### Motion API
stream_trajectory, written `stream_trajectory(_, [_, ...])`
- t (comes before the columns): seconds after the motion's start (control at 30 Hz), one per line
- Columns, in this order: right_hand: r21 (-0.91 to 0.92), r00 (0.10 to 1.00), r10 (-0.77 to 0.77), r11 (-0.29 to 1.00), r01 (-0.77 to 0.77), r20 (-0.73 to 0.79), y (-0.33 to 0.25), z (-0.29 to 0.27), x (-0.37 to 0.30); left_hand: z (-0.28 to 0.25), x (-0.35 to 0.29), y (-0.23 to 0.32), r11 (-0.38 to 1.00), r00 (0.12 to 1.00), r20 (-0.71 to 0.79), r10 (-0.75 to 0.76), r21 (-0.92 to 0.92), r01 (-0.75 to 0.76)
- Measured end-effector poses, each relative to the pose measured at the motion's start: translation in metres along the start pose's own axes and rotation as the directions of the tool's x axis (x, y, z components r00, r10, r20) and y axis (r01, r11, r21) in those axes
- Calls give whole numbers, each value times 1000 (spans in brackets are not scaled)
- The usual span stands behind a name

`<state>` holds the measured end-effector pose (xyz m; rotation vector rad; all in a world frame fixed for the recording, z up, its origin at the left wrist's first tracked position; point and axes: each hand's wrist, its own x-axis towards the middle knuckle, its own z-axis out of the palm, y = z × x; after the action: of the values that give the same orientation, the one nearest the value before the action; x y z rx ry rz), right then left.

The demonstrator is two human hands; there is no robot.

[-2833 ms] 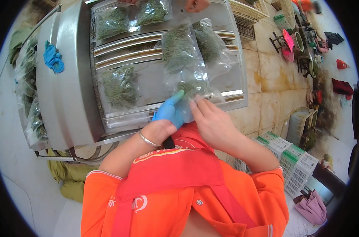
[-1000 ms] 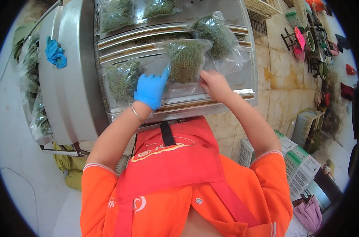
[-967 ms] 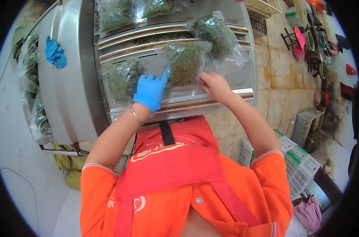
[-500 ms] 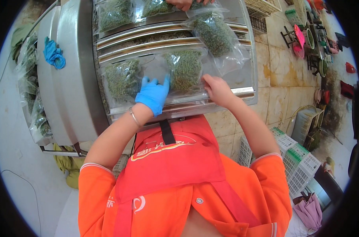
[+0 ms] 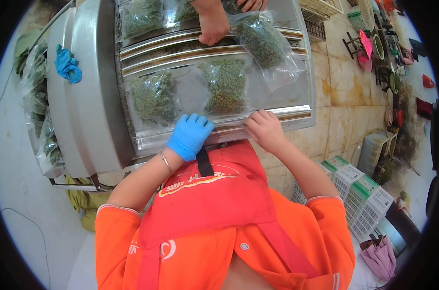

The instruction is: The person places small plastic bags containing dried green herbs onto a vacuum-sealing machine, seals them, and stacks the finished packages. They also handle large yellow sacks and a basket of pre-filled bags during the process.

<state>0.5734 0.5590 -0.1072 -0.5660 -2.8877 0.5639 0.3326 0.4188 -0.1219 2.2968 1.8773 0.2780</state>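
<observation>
In front of me, a clear plastic bag of small green berries like peppercorns [image 5: 225,87] lies flat, its near end over the metal sealing bar [image 5: 292,113]. My left hand [image 5: 190,134], in a blue glove, closes its fingers on the left side of that end. Bare, my right hand [image 5: 264,128] is closed at its right corner, fingertips on the bar. Left of it lies a second filled bag [image 5: 154,98], its near end also across the bar. A third bag [image 5: 265,43] lies tilted at the right, overlapping the middle bars [image 5: 181,41].
Across the machine, another person's hands [image 5: 213,26] are near more filled bags [image 5: 142,18]. The machine's raised steel lid [image 5: 91,87] stands at the left with a blue glove [image 5: 67,65] on it. Plastic crates [image 5: 359,193] stand on the floor at right.
Both my hands have drawn back toward me, from beside the bag to its near end on the bar. The other person's hand has reached farther over the middle bars.
</observation>
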Motion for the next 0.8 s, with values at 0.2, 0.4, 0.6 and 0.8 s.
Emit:
stream_trajectory(0.2, [14,999,-42,999,42,-18,12,5,-14,1,1,-12,997,995,-78,58,-37,-61])
stream_trajectory(0.4, [104,999,-45,994,45,-6,18,0,-23,1,4,-4,989,987,-59,151,-3,-151])
stream_trajectory(0.6, [73,995,47,996,-41,-85,-4,3,-16,7,-12,1,991,991,-21,135,-2,-135])
stream_trajectory(0.8, [-40,981,50,997,-59,-187,-15,22,-22,8,-19,0,998,997,61,44,-38,-42])
